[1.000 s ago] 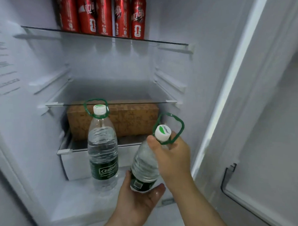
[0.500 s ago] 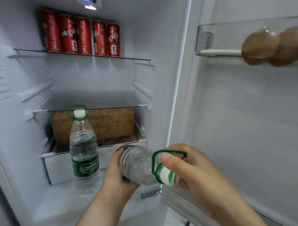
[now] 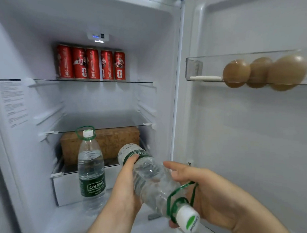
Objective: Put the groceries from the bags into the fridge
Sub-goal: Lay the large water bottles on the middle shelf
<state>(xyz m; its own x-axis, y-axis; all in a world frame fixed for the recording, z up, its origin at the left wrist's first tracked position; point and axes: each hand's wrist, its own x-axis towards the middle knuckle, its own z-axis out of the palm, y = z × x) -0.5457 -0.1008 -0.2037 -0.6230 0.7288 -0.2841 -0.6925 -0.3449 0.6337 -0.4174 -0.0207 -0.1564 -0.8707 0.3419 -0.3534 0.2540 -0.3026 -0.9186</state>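
White fridge [image 3: 164, 63] walls fill your view, with the door swung open across the right of the frame. Nearest you, at lower centre, both hands carry the water bottle [image 3: 151, 177]: it lies tilted, cap toward you at lower right, base pointing into the cabinet. Your left hand [image 3: 124, 188] cups the lower body, thumb on the green label; your right hand [image 3: 209, 189] curls its fingers [image 3: 170, 165] round the shoulder near the neck, the green carry loop [image 3: 179, 201] dangling across it. It looks full, so expect weight for its size, and the thin clear wall will likely dent under a hard squeeze; the ribbed waist and stiff neck are safer holds. Just beyond, at lower left, a second bottle [image 3: 91, 170] stands upright on the fridge floor before a white drawer [image 3: 68, 190]; the floor to its right looks free, though yours must come upright first. Behind the drawer's front sits a brown cork-like block [image 3: 115, 143] under a glass shelf [image 3: 97, 129]. Farther up, five red cans [image 3: 91, 65] line the upper shelf. At upper right, brown eggs [image 3: 262, 72] sit in the door rack [image 3: 194, 67], fragile, so keep the bottle's swing below them.
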